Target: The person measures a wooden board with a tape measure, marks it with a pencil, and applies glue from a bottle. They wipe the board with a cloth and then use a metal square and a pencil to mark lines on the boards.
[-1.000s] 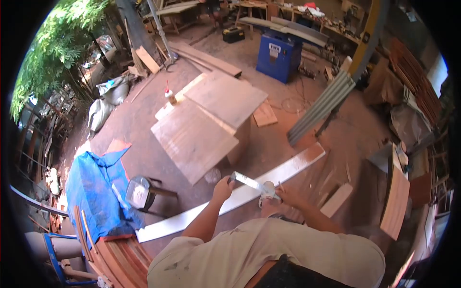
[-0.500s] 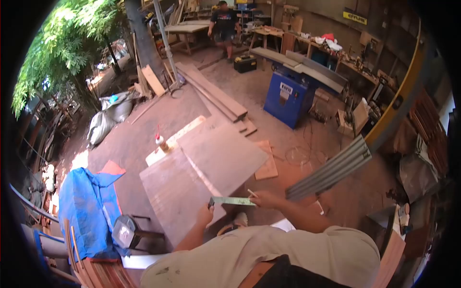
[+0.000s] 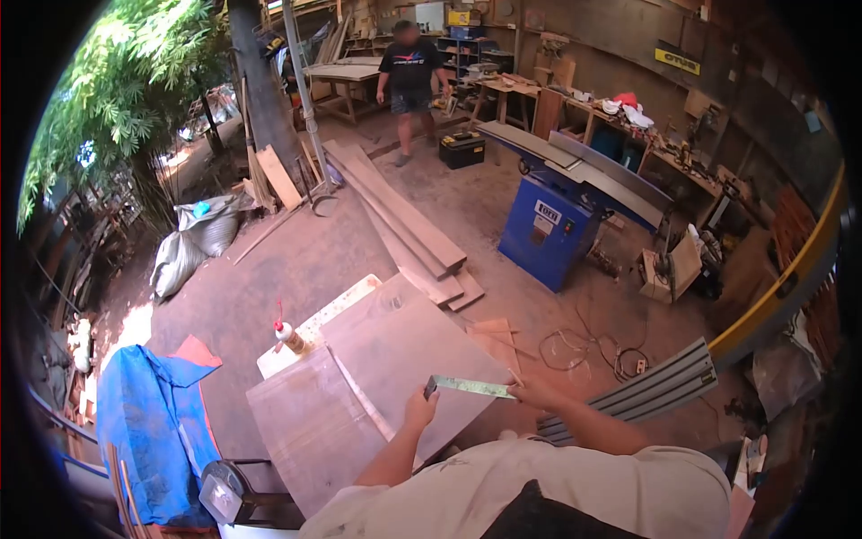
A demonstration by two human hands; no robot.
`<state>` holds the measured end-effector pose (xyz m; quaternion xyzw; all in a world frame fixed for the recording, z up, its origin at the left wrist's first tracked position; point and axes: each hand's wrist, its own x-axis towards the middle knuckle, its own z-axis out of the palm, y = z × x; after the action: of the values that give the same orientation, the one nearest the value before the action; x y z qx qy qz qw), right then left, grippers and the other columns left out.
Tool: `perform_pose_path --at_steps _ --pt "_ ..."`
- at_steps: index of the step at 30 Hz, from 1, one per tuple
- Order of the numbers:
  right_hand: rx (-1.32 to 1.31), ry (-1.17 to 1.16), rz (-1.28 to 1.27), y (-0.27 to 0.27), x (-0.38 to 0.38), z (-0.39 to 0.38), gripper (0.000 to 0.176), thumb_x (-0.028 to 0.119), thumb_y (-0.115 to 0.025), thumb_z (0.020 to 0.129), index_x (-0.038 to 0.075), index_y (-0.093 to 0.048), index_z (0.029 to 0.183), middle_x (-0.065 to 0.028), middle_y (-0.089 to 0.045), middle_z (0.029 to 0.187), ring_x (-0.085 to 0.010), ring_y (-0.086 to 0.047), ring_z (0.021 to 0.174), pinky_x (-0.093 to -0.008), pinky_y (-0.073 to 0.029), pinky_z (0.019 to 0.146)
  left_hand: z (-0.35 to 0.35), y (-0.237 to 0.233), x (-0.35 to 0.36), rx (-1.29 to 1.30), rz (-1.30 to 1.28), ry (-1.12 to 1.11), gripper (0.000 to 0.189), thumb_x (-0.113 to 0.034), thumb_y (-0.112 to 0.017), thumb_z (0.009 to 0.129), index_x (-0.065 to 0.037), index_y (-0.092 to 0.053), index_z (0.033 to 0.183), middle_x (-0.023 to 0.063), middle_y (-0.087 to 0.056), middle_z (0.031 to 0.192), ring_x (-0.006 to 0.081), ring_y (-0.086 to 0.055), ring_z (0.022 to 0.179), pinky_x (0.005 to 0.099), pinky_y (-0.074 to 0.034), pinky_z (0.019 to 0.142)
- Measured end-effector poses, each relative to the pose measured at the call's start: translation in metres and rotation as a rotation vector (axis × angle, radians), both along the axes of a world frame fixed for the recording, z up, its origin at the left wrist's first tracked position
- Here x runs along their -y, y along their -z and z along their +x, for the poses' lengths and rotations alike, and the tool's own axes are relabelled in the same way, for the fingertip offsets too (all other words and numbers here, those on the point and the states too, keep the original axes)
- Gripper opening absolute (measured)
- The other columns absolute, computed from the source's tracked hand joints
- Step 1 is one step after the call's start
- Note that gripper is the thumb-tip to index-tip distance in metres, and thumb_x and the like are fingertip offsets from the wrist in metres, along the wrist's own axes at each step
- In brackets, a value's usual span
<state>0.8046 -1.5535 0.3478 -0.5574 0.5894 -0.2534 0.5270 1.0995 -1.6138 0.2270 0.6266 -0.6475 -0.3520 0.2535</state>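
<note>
A try square (image 3: 471, 386) with a dark stock and a pale greenish blade is held above the near edge of a wooden panel (image 3: 404, 332). My left hand (image 3: 419, 409) is closed round the dark stock end. At the blade's far end, my right hand (image 3: 532, 393) grips the tip, its fingers partly hidden; a thin pencil-like stick (image 3: 515, 377) pokes up from it. A pale strip (image 3: 359, 386) runs across the panel between two wood surfaces. Beyond it, a glue bottle (image 3: 289, 336) with a red tip stands by a whitish board (image 3: 337, 310).
Long planks (image 3: 395, 211) lie stacked ahead. A blue jointer machine (image 3: 548, 225) stands to the right, near grey channelled strips (image 3: 637, 391) and loose cable (image 3: 561, 346). A blue tarp (image 3: 148, 422) hangs at left beside a lamp (image 3: 224, 494). Another person (image 3: 411, 76) stands at the back.
The view has tilted up and shifted. Both hands still hold the try square, now further right over the panel. The person at the back has come nearer.
</note>
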Motion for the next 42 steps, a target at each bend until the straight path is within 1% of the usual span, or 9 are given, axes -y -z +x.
perform_pose_path --at_steps 9,11,15,19,22,26,30,38,42 --pt "-0.08 -0.282 -0.116 0.029 0.122 -0.022 0.025 0.022 -0.051 0.092 0.002 -0.064 0.102 -0.0051 -0.062 0.075 -0.0125 -0.056 0.063 -0.0298 -0.046 0.057 0.009 0.039 -0.002 0.028 0.082 -0.327 0.035 -0.027 -0.059 0.087 0.001 -0.057 0.109 0.0262 -0.064 0.097 0.0412 -0.061 0.094 0.0452 -0.047 0.081" --pt "-0.053 -0.138 -0.35 0.072 0.181 -0.047 0.026 0.022 -0.051 0.091 0.002 -0.061 0.104 -0.0054 -0.059 0.071 -0.0133 -0.054 0.06 -0.0315 -0.045 0.055 -0.002 0.022 -0.006 0.091 0.082 -0.406 0.035 -0.025 -0.059 0.088 0.001 -0.057 0.11 0.0249 -0.064 0.096 0.0399 -0.062 0.093 0.0441 -0.047 0.081" --pt "0.306 0.241 -0.237 -0.001 0.264 -0.096 0.055 0.014 -0.051 0.091 0.01 -0.031 0.142 -0.003 -0.059 0.072 -0.0087 -0.05 0.059 -0.0245 -0.043 0.053 -0.026 -0.002 0.0 0.137 0.077 -0.525 0.033 -0.022 -0.059 0.089 0.003 -0.057 0.109 0.0246 -0.063 0.095 0.0398 -0.061 0.092 0.0439 -0.047 0.08" --pt "0.497 0.256 -0.238 -0.029 0.308 -0.138 0.062 0.012 -0.051 0.09 0.01 -0.023 0.145 -0.0027 -0.058 0.072 -0.0078 -0.05 0.058 -0.024 -0.041 0.05 -0.042 -0.009 0.013 0.131 0.061 -0.567 0.032 -0.021 -0.059 0.089 0.004 -0.056 0.109 0.0241 -0.064 0.093 0.0385 -0.062 0.089 0.0434 -0.046 0.078" --pt "0.446 0.2 -0.16 -0.01 0.336 -0.121 0.054 0.012 -0.051 0.089 0.009 -0.034 0.141 -0.0021 -0.058 0.072 -0.0078 -0.05 0.058 -0.0232 -0.04 0.049 -0.053 -0.019 0.011 0.2 0.114 -0.538 0.034 -0.022 -0.058 0.089 0.002 -0.055 0.112 0.024 -0.064 0.099 0.0382 -0.062 0.095 0.0422 -0.046 0.082" --pt "0.339 0.069 0.056 0.041 0.292 -0.12 0.035 0.019 -0.053 0.091 0.004 -0.056 0.122 -0.0017 -0.06 0.072 -0.0076 -0.05 0.056 -0.0228 -0.04 0.048 -0.058 -0.017 0.013 0.174 0.149 -0.551 0.034 -0.023 -0.059 0.088 0.002 -0.057 0.111 0.0248 -0.064 0.098 0.0394 -0.062 0.095 0.0438 -0.046 0.083" --pt "0.301 -0.043 0.134 0.059 0.247 -0.102 0.035 0.022 -0.053 0.091 0.001 -0.057 0.119 -0.0023 -0.061 0.072 -0.0078 -0.052 0.057 -0.0227 -0.041 0.048 -0.056 -0.025 0.017 0.227 0.158 -0.539 0.035 -0.023 -0.058 0.089 0.002 -0.057 0.112 0.0254 -0.064 0.1 0.0401 -0.061 0.096 0.0442 -0.046 0.083" --pt "0.113 -0.063 0.082 0.019 0.237 -0.068 0.033 0.021 -0.054 0.091 0.0 -0.058 0.116 -0.0029 -0.06 0.07 -0.0086 -0.052 0.055 -0.0235 -0.042 0.048 0.016 0.018 0.005 0.119 0.12 -0.568 0.037 -0.024 -0.059 0.088 0.003 -0.057 0.114 0.0247 -0.064 0.101 0.0391 -0.061 0.097 0.0437 -0.046 0.084" --pt "0.238 -0.015 0.052 0.012 0.239 -0.031 0.025 0.023 -0.057 0.091 0.003 -0.062 0.106 0.0001 -0.058 0.069 -0.0045 -0.043 0.048 -0.0204 -0.032 0.041 0.056 0.036 -0.018 0.131 0.132 -0.647 0.036 -0.023 -0.06 0.087 0.003 -0.058 0.113 0.0237 -0.065 0.102 0.0371 -0.062 0.097 0.0431 -0.047 0.084"
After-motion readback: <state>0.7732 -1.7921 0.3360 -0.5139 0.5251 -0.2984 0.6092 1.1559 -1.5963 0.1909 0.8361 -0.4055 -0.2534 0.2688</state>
